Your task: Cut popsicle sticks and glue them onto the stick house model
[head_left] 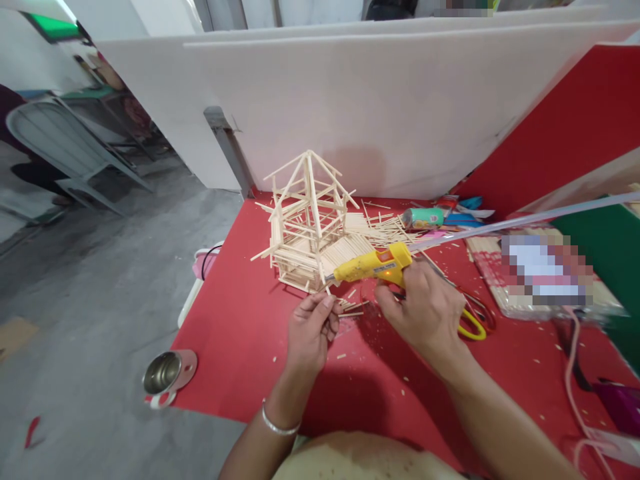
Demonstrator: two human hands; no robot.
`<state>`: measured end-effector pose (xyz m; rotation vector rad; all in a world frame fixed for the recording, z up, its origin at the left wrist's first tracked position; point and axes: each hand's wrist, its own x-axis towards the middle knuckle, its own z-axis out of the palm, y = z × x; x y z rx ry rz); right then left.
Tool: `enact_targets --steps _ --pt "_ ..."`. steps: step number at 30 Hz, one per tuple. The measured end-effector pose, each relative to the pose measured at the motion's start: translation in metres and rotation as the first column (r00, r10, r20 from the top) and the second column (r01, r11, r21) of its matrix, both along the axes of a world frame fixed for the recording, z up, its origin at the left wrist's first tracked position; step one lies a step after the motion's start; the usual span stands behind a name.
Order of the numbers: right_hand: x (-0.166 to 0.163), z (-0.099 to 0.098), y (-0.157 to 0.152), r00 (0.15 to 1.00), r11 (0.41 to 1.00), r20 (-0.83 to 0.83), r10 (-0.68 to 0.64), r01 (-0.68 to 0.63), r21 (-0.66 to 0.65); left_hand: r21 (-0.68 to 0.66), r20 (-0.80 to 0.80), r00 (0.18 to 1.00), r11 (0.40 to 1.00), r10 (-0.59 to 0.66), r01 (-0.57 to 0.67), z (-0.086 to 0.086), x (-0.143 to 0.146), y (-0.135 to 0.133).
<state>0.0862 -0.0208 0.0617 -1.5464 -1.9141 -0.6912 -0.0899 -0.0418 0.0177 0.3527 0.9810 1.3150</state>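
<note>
A small house model (305,220) built of thin wooden sticks stands on the red table (240,333). My right hand (425,310) is closed round a yellow glue gun (373,263), its nozzle pointing left at the tip of a short stick. My left hand (313,327) pinches that thin wooden stick (327,288) between its fingertips, just in front of the model's base. A long clear glue rod (525,220) sticks out of the gun's back toward the right.
Loose sticks (385,230) lie scattered behind the gun. Yellow-handled scissors (473,323) lie right of my hand. A small green bottle (423,218), a packet of sticks (545,273), a white foam board (380,107) behind, a metal cup (163,373) at the table's left corner.
</note>
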Motion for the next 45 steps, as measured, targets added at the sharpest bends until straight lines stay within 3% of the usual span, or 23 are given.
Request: enact_targets --steps 18,45 --pt "0.000 -0.002 0.004 0.999 1.000 0.019 -0.030 0.030 -0.004 0.003 -0.011 1.000 1.000 -0.009 0.009 -0.003 0.000 0.001" --pt "0.012 -0.010 -0.008 0.998 0.998 0.009 -0.067 0.067 0.004 0.007 0.016 0.999 0.999 0.036 -0.036 0.009 0.009 0.008"
